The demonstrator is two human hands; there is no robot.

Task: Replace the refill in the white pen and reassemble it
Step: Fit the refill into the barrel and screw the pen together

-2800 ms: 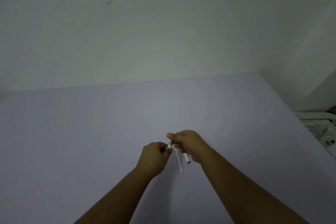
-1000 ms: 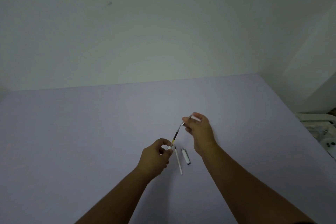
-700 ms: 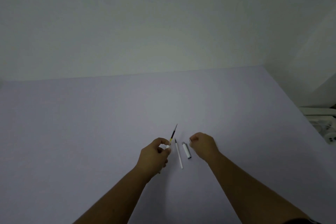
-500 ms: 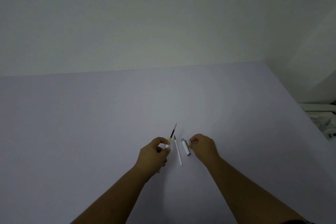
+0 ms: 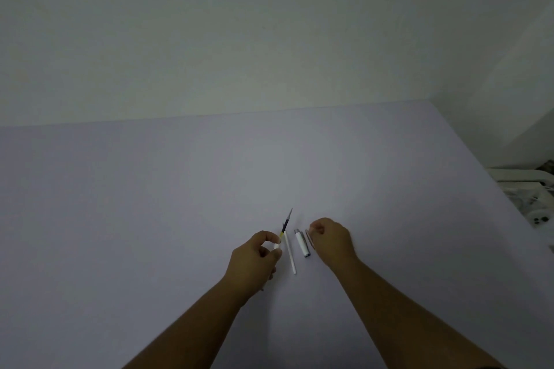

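Note:
My left hand pinches the white pen barrel just above the lilac table. A dark refill with a yellow band sticks out of the barrel, its metal tip pointing away from me. A thin white spare refill lies on the table just right of that hand. Beside it rests a short white pen section with a grey end. My right hand is low over the table with curled fingers, its fingertips at a small thin reddish piece. Whether it still grips that piece is unclear.
The lilac table stretches wide to a pale wall behind. Off its right edge sit white appliances or clutter.
My right hand pulled a small part off the refill's tip, then dropped to the table right of the short pen section. My left hand kept holding the barrel.

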